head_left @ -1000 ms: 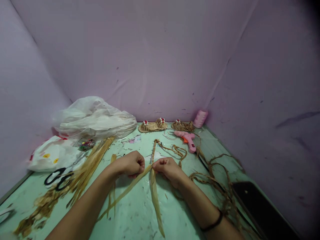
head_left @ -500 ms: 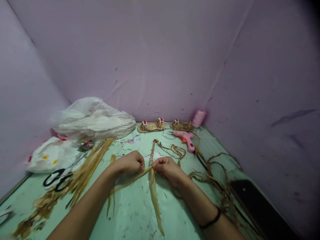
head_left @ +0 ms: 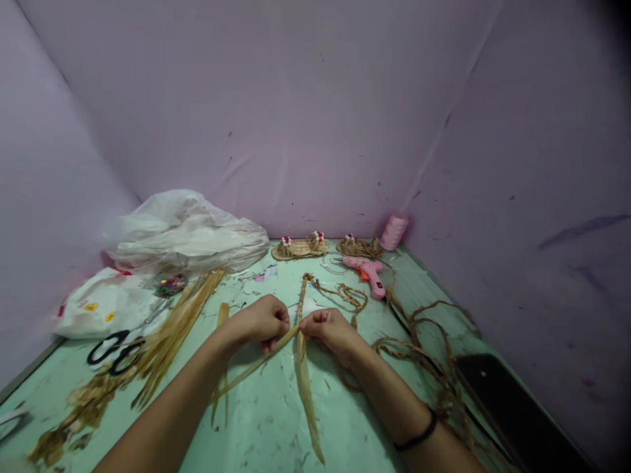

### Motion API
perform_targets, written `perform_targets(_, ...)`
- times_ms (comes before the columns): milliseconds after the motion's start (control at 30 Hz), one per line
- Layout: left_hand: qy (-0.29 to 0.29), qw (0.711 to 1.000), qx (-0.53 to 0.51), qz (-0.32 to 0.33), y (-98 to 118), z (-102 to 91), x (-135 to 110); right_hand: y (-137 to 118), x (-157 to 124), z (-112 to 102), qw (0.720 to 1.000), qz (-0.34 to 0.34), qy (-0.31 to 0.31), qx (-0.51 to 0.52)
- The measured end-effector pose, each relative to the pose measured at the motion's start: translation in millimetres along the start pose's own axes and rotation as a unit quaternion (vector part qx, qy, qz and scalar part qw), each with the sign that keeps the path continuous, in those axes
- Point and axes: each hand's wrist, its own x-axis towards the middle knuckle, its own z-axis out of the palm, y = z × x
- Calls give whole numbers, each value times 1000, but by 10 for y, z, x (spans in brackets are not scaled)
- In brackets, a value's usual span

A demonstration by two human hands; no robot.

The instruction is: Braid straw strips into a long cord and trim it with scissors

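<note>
Shifted slightly toward the braided cord (head_left: 302,301) since the earlier frame, the left hand (head_left: 261,322) closes narrowly on a slanting fibre strip (head_left: 283,341), apparently to tension it, while the right hand (head_left: 332,334) pinches the cord's lower end, mid-desk (head_left: 261,424), presumably against loosening.

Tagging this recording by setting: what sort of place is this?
Probably a small craft workspace: a pink glue gun, black-handled scissors and a partly plaited fiber braid are in view.
</note>
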Motion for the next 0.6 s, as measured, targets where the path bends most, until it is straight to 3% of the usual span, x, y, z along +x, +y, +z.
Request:
perform_targets(200, 0, 999, 24, 46, 29, 5, -38, 29, 18, -1, 1000, -10, -8, 17)
perform_targets(433, 78, 992, 97, 19, 105, 129, -25, 41, 23, -11, 1000, -15, -8, 17)
perform_targets(600, 125, 990, 65, 24, 54, 169, 67, 60, 34, -11, 1000, -25, -3, 18)
